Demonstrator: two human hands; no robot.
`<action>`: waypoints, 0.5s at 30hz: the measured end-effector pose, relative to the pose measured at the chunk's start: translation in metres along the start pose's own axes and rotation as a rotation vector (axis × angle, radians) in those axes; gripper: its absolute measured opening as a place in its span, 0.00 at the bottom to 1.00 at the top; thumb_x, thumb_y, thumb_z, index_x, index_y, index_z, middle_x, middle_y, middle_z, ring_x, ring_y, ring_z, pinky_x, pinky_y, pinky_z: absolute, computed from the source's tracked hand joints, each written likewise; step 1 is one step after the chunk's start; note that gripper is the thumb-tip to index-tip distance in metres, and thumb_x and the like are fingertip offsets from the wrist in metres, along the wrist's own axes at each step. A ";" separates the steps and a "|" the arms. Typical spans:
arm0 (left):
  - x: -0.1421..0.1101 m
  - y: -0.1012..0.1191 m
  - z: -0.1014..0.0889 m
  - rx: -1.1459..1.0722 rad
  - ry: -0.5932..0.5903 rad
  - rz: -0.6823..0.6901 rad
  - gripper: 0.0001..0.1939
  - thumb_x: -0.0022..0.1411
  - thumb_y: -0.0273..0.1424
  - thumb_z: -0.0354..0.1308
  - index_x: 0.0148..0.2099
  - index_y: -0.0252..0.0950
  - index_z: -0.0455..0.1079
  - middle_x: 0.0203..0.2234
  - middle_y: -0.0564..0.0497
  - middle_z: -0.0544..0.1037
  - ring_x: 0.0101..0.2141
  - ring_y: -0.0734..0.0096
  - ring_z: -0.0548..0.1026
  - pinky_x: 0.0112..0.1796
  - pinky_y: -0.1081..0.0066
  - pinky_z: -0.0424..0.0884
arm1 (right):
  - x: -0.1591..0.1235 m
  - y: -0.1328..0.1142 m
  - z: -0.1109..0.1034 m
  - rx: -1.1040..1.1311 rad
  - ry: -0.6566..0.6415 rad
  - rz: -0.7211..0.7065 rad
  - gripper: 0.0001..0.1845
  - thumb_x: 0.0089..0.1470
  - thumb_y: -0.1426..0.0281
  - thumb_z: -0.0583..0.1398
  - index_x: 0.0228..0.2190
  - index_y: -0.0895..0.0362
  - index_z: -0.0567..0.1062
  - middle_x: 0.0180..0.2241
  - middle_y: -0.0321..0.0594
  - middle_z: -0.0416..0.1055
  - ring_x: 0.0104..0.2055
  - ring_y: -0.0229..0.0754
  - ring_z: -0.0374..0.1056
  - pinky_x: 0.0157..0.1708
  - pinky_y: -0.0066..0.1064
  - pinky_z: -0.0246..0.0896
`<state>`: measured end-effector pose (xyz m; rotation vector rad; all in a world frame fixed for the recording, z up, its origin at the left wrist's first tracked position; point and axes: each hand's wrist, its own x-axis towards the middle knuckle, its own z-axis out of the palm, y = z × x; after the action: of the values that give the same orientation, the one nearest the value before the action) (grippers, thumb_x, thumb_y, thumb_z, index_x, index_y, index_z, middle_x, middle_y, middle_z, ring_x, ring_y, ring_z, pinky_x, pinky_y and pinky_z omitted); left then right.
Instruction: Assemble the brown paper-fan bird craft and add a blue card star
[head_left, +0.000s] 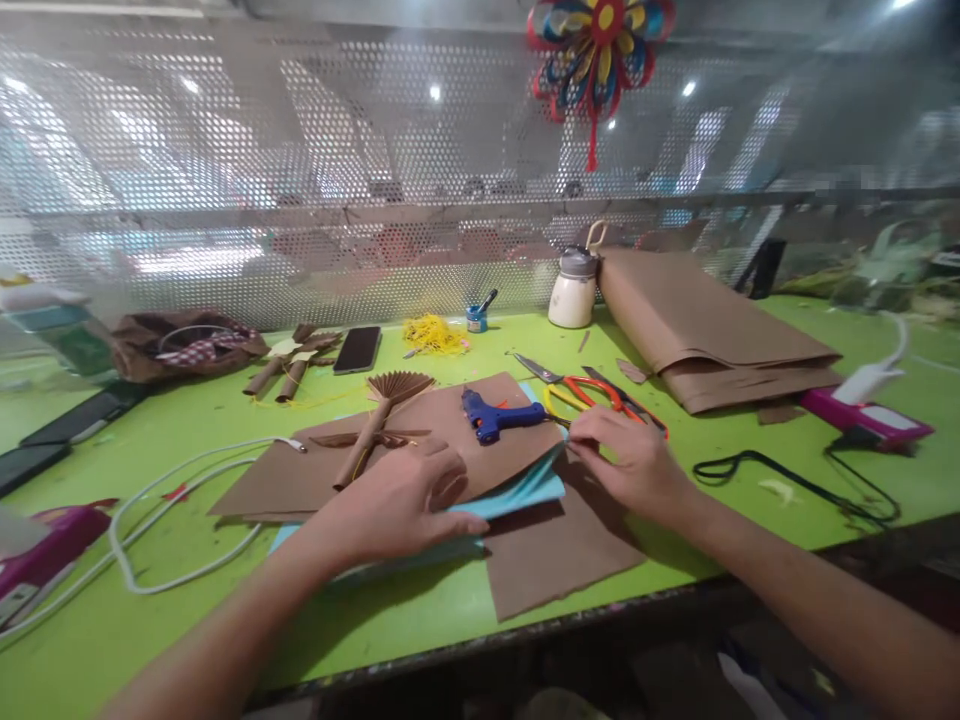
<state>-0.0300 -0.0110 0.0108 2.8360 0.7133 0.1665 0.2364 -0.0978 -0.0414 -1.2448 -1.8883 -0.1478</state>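
Just right of the blue glue gun, your right hand is pinching a corner of the light-blue paper. In front of the gun, your left hand is resting along that paper, thumb spreading from fingers. A fan-topped paper roll is lying left of the gun.

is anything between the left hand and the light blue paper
Partly: a brown sheet covers some of the light blue paper, with the blue glue gun lying on top. At the near edge, nothing visible stands between the left hand's thumb and the exposed blue.
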 end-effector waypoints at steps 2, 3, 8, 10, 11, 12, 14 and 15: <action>0.002 0.004 0.000 -0.003 -0.031 -0.015 0.20 0.58 0.50 0.50 0.31 0.37 0.66 0.28 0.50 0.71 0.30 0.66 0.70 0.33 0.70 0.62 | -0.001 0.001 0.001 0.029 -0.003 -0.012 0.05 0.55 0.77 0.55 0.32 0.56 0.70 0.34 0.43 0.72 0.38 0.42 0.69 0.40 0.34 0.65; 0.003 0.006 0.001 0.012 -0.043 -0.028 0.21 0.59 0.51 0.49 0.31 0.37 0.66 0.28 0.49 0.71 0.31 0.66 0.69 0.32 0.70 0.62 | -0.001 0.001 0.001 0.043 -0.008 -0.013 0.06 0.55 0.77 0.55 0.32 0.56 0.70 0.35 0.43 0.72 0.39 0.42 0.69 0.41 0.34 0.65; 0.012 0.013 0.010 0.151 -0.015 -0.092 0.21 0.61 0.49 0.46 0.35 0.36 0.66 0.32 0.46 0.72 0.35 0.60 0.70 0.32 0.68 0.61 | 0.002 0.002 0.000 0.081 -0.005 0.017 0.05 0.55 0.76 0.56 0.32 0.55 0.70 0.38 0.43 0.74 0.42 0.42 0.70 0.44 0.33 0.65; 0.017 0.009 0.013 0.162 -0.015 -0.105 0.18 0.63 0.45 0.46 0.36 0.37 0.67 0.31 0.47 0.72 0.34 0.61 0.70 0.32 0.68 0.61 | 0.001 0.003 -0.001 0.094 -0.028 0.044 0.04 0.55 0.76 0.56 0.32 0.55 0.70 0.39 0.43 0.74 0.43 0.41 0.71 0.44 0.33 0.65; 0.018 0.006 0.013 0.159 -0.018 -0.105 0.17 0.64 0.43 0.45 0.36 0.37 0.68 0.30 0.48 0.72 0.33 0.63 0.71 0.32 0.69 0.61 | -0.001 0.004 -0.002 0.100 -0.046 0.056 0.04 0.55 0.75 0.56 0.32 0.56 0.70 0.39 0.43 0.75 0.43 0.41 0.71 0.44 0.33 0.65; 0.020 0.003 0.013 0.153 -0.022 -0.099 0.16 0.65 0.41 0.44 0.34 0.37 0.68 0.29 0.48 0.72 0.32 0.64 0.71 0.31 0.70 0.61 | -0.003 0.004 -0.003 0.106 -0.069 0.068 0.04 0.55 0.75 0.56 0.32 0.56 0.70 0.40 0.43 0.74 0.42 0.41 0.71 0.44 0.32 0.65; 0.021 -0.002 0.013 0.136 -0.015 -0.073 0.16 0.66 0.36 0.43 0.31 0.36 0.67 0.27 0.49 0.72 0.31 0.67 0.70 0.32 0.71 0.61 | -0.008 0.006 -0.005 0.114 -0.116 0.087 0.04 0.56 0.75 0.55 0.31 0.56 0.69 0.40 0.43 0.74 0.42 0.41 0.71 0.43 0.32 0.64; 0.021 -0.003 0.013 0.125 -0.007 -0.065 0.16 0.66 0.34 0.43 0.30 0.35 0.67 0.27 0.49 0.72 0.30 0.68 0.70 0.32 0.72 0.61 | -0.010 0.006 -0.006 0.119 -0.137 0.096 0.04 0.56 0.75 0.55 0.31 0.56 0.69 0.40 0.43 0.74 0.42 0.40 0.70 0.43 0.32 0.64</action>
<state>-0.0109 -0.0005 -0.0015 2.9250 0.8412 0.1056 0.2465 -0.1049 -0.0471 -1.2890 -1.9189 0.1022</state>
